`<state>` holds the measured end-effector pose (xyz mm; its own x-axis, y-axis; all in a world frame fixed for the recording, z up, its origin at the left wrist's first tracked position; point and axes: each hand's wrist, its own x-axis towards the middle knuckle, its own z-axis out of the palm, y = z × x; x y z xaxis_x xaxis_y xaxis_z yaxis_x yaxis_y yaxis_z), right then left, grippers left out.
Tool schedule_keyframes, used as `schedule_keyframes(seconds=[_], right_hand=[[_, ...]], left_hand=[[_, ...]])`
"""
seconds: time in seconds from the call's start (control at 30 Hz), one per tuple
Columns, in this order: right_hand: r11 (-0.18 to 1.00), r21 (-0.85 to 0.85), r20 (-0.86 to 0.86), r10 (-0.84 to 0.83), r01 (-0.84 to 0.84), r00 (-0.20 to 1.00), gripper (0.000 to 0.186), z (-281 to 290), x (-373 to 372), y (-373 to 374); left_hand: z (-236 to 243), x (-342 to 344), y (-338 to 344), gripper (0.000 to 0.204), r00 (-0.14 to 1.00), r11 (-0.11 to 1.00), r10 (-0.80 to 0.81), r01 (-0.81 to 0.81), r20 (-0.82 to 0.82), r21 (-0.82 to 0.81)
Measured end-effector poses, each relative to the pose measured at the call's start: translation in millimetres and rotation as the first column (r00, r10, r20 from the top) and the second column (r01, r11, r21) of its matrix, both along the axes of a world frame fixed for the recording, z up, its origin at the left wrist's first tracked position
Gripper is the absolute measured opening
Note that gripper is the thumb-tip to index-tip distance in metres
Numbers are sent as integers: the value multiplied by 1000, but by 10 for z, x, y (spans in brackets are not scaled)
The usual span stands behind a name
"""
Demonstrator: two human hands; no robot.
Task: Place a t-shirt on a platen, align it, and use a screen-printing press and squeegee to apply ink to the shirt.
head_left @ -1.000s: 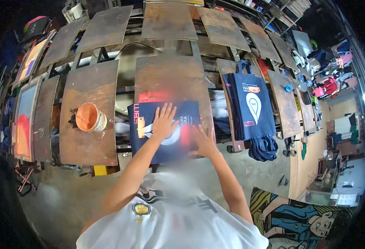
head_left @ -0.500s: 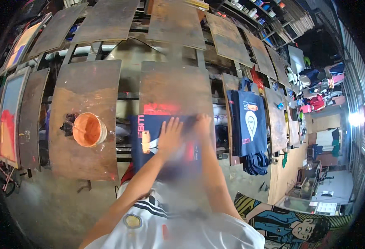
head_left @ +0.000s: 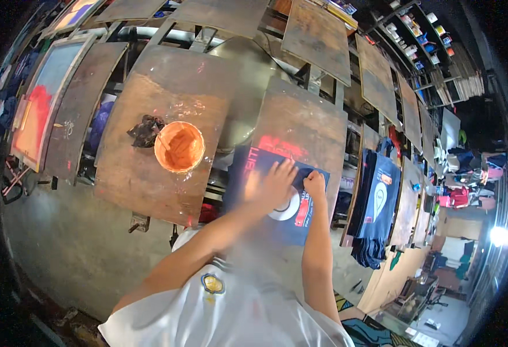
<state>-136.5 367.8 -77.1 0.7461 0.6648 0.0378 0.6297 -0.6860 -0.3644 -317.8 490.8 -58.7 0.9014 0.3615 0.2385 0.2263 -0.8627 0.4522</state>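
One bag by board's near edge. Left hand spread on top; right hand curled at bag's far corner, can't tell if pinching. Maybe smoothing; next needs bag flat.

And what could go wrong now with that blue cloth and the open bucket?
The open bucket of orange stuff stands on the next board; a bump might spill it. Red smears lie right by the blue cloth; if they're wet, which I can't tell, they could stain it.

Room past bag seems free; bucket blocks left
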Motion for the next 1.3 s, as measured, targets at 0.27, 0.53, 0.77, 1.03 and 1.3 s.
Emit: schedule_keyframes(seconds=[0.27, 0.53, 0.77, 1.03, 1.3], right_hand=[[987, -148, -52, -66, 58, 996, 20, 33, 3, 98], [945, -327, -76, -13, -13, 997, 24, -24, 213, 95], [935, -354, -137, -45, -6, 990, 31, 57, 231, 76], [981, -147, 212, 153, -123, 965, 28, 384, -870, 70], [864, 152, 204, 447, -480, 871, 46, 245, -1789, -1107]], left_hand=[[-20, -866, 943, 81, 994, 1000, 26, -24, -104, 20], [277, -988, 743, 55, 948, 901, 240, -138, 209, -411], [112, -714, -143, 68, 992, 992, -101, 106, 71, -73], [-8, -771, -188, 71, 994, 984, -104, 105, -13, 143], [92, -711, -272, 69, 987, 974, -120, 138, -108, 182]])
